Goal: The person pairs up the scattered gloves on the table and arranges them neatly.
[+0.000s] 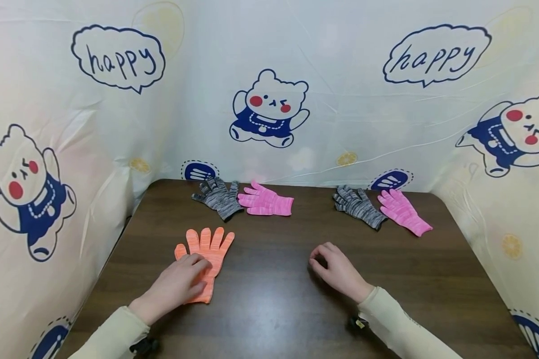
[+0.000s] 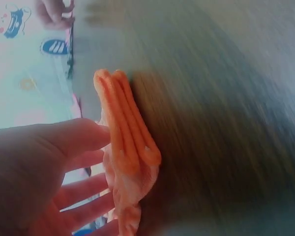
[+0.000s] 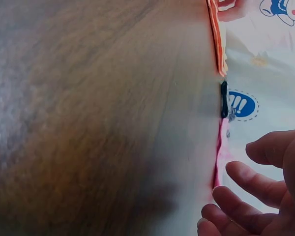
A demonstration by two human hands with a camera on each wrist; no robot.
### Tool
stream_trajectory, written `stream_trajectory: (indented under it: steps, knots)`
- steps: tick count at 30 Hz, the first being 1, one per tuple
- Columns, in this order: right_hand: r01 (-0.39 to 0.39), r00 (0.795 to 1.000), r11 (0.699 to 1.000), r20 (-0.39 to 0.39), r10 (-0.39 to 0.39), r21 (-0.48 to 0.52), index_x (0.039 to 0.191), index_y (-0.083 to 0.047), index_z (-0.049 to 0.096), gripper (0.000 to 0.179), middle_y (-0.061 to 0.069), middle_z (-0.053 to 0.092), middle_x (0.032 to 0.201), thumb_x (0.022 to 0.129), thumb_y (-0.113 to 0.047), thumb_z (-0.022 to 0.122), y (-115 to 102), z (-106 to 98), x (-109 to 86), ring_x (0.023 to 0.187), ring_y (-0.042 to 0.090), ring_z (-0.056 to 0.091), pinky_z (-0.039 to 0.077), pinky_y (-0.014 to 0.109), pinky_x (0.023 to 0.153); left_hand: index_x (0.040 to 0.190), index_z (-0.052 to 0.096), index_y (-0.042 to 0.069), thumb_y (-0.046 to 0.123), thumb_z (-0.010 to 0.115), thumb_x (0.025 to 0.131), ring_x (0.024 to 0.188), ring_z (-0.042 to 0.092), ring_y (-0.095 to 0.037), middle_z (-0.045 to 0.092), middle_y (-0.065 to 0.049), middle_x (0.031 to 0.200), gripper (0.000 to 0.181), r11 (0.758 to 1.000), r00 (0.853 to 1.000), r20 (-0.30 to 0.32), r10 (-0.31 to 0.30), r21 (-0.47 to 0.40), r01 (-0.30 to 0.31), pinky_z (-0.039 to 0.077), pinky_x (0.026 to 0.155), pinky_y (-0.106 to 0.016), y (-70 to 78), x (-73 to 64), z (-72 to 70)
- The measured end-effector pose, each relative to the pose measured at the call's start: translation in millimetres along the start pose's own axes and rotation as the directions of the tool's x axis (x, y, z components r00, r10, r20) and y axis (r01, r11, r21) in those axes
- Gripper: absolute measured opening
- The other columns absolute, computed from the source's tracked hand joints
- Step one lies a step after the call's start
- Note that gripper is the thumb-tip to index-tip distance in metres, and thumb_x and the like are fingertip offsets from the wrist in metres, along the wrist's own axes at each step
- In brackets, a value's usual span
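An orange knit glove [image 1: 213, 258] lies flat on the table at the left, its fingers spread toward the back wall. My left hand [image 1: 174, 283] rests over the thumb side and palm of this glove. In the left wrist view the layered edge of the orange glove [image 2: 120, 118] is seen end-on, with my thumb against it and the other fingers extended along its upper side. Over bare wood on the right hovers my right hand [image 1: 339, 271], fingers loosely bent and holding nothing. The right wrist view shows these fingers [image 3: 243, 201] apart from the thumb.
At the back left, a grey-black glove [image 1: 220, 198] touches a pink glove [image 1: 269, 200]. Another grey-black glove [image 1: 359, 205] and pink glove [image 1: 404, 212] lie at the back right. A printed cloth [image 1: 341, 119] surrounds the brown table [image 1: 274, 294] on its back and sides.
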State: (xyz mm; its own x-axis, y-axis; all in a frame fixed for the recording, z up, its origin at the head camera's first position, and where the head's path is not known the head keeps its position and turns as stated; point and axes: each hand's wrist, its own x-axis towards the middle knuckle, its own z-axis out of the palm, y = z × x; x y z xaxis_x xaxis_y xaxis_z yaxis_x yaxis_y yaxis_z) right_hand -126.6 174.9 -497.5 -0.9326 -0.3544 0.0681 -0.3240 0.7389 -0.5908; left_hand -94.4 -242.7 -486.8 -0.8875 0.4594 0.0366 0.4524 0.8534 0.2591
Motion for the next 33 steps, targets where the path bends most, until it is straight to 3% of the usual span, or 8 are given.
stream_trajectory:
  steps: [12,24,33]
  knots:
    - [0.004,1.0,1.0,0.021,-0.004,0.012,0.101,-0.015,0.071,0.009,-0.004,0.062,0.101,0.098,-0.023,0.071,-2.4,1.7,-1.4,0.098,0.016,0.06,0.053,0.043,0.092,0.111,0.072,0.014,0.014,0.086,0.082,0.089,0.058,-0.017,0.064,0.001,0.106,0.033,1.0,1.0,-0.011,-0.019,-0.012,0.019,0.054,0.076,-0.039,-21.1,-12.9,-3.9]
    - [0.046,0.998,0.999,0.049,-0.047,0.022,0.102,-0.017,0.07,0.007,-0.004,0.062,0.105,0.101,-0.024,0.068,-1.7,2.5,-3.6,0.099,0.016,0.061,0.054,0.042,0.091,0.111,0.072,0.016,0.014,0.087,0.082,0.087,0.057,-0.014,0.063,0.002,0.105,0.032,0.999,1.0,0.001,0.0,-0.034,0.0,0.054,0.076,-0.039,-22.4,-13.9,-9.4]
    - [0.072,0.997,0.997,0.032,-0.073,0.024,0.1,-0.016,0.07,0.009,-0.005,0.062,0.103,0.101,-0.025,0.068,-4.6,5.3,1.0,0.098,0.015,0.062,0.054,0.041,0.091,0.101,0.072,0.016,0.013,0.089,0.08,0.079,0.052,-0.012,0.06,0.004,0.095,0.027,1.0,0.995,-0.103,0.018,-0.003,-0.018,0.048,0.067,-0.035,-21.1,-14.7,-7.5]
